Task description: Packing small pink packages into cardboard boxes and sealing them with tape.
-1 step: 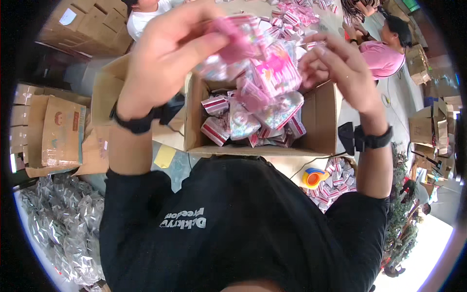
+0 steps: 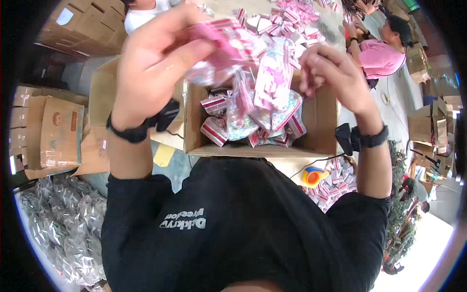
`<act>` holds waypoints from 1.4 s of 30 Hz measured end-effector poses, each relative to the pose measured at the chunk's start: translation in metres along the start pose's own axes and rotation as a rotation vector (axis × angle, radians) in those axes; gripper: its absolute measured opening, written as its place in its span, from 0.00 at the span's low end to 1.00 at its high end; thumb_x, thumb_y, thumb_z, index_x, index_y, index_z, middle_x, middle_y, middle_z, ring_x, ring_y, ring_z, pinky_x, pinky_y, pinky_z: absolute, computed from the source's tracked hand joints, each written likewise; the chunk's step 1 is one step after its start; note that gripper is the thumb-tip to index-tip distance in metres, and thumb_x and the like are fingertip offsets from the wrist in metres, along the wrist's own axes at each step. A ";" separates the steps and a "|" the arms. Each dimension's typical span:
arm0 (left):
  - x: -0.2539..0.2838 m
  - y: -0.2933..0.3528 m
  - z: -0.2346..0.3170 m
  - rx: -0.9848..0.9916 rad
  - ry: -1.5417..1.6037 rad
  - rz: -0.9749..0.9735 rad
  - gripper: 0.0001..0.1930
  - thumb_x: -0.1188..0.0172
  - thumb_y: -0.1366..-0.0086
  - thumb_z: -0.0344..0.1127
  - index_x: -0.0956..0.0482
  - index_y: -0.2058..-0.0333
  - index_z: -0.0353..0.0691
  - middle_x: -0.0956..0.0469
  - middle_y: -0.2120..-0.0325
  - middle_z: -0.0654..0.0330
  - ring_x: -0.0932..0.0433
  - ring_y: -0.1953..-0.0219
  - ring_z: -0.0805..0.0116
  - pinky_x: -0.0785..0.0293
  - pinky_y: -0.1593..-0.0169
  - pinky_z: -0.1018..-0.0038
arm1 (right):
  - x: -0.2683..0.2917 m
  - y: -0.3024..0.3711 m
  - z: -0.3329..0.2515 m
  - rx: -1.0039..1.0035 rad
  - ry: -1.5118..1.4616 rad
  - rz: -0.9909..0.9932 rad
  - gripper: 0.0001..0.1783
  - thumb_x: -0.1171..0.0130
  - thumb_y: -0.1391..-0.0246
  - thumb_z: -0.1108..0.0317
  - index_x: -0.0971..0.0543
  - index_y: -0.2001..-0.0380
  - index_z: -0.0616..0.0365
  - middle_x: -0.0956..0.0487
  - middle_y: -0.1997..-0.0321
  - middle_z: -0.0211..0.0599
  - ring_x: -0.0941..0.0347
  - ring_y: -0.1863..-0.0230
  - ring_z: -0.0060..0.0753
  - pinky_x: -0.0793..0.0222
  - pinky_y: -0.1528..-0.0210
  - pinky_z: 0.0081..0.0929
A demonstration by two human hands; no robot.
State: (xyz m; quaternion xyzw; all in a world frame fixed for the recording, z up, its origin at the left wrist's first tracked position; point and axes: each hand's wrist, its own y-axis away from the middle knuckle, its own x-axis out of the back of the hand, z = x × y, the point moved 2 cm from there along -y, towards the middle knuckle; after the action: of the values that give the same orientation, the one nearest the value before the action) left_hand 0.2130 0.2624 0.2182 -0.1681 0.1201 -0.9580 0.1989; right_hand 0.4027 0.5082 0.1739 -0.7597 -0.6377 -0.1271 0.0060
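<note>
My left hand (image 2: pixel 155 63) is raised over an open cardboard box (image 2: pixel 318 121) and grips a bunch of pink and white packets (image 2: pixel 219 48). My right hand (image 2: pixel 331 73) is up beside it, fingers pinched on the edge of a pink packet (image 2: pixel 272 82) hanging from the same bunch. Inside the box lie many more small packets (image 2: pixel 243 129), pink, red-striped and patterned. Both wrists wear black bands with small black devices. The packets in my hands are blurred.
Stacked cardboard boxes (image 2: pixel 53 131) stand at the left, above a heap of silver foil bags (image 2: pixel 63 219). An orange and blue tool (image 2: pixel 314 176) and loose packets (image 2: pixel 335 187) lie lower right. A person in pink (image 2: pixel 379 53) and another in white (image 2: pixel 146 12) work nearby.
</note>
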 end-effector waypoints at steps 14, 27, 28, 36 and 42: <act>0.043 0.056 -0.045 -0.200 0.303 0.395 0.14 0.38 0.36 0.38 0.33 0.60 0.41 0.32 0.71 0.60 0.35 0.65 0.65 0.38 0.59 0.69 | -0.076 -0.034 0.158 -0.356 1.091 -0.739 0.35 0.33 0.55 0.58 0.29 0.46 0.68 0.22 0.55 0.62 0.24 0.52 0.60 0.27 0.50 0.46; 0.032 0.047 -0.046 -0.268 0.264 0.426 0.10 0.39 0.36 0.34 0.31 0.66 0.37 0.24 0.75 0.52 0.29 0.70 0.64 0.34 0.64 0.70 | 0.022 0.021 0.046 -0.344 -0.382 -0.094 0.30 0.37 0.45 0.63 0.29 0.42 0.66 0.20 0.51 0.41 0.22 0.53 0.31 0.27 0.52 0.26; 0.032 0.044 -0.045 -0.280 0.261 0.451 0.10 0.41 0.33 0.36 0.30 0.67 0.36 0.22 0.75 0.50 0.27 0.72 0.65 0.32 0.65 0.72 | 0.033 0.031 0.061 -0.532 -0.318 -0.073 0.23 0.40 0.41 0.63 0.27 0.47 0.66 0.19 0.58 0.41 0.20 0.63 0.30 0.23 0.61 0.23; 0.017 0.061 -0.024 -0.263 0.247 0.328 0.06 0.42 0.32 0.29 0.25 0.65 0.31 0.20 0.69 0.49 0.21 0.66 0.65 0.25 0.63 0.74 | 0.107 -0.027 0.067 -0.546 -0.186 0.076 0.21 0.50 0.33 0.54 0.26 0.52 0.63 0.18 0.60 0.47 0.19 0.61 0.42 0.20 0.60 0.38; 0.009 0.077 -0.011 -0.264 0.183 0.330 0.07 0.44 0.31 0.29 0.25 0.62 0.30 0.21 0.67 0.50 0.21 0.67 0.68 0.25 0.64 0.76 | 0.130 -0.051 -0.044 0.308 -0.496 0.593 0.27 0.52 0.34 0.50 0.30 0.45 0.62 0.21 0.55 0.46 0.21 0.61 0.39 0.24 0.58 0.33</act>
State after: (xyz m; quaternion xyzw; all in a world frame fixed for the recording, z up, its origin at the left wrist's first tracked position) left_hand 0.2276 0.1918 0.1882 -0.0831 0.2878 -0.8997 0.3175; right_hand 0.3652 0.6357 0.2351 -0.9082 -0.3851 0.1637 0.0022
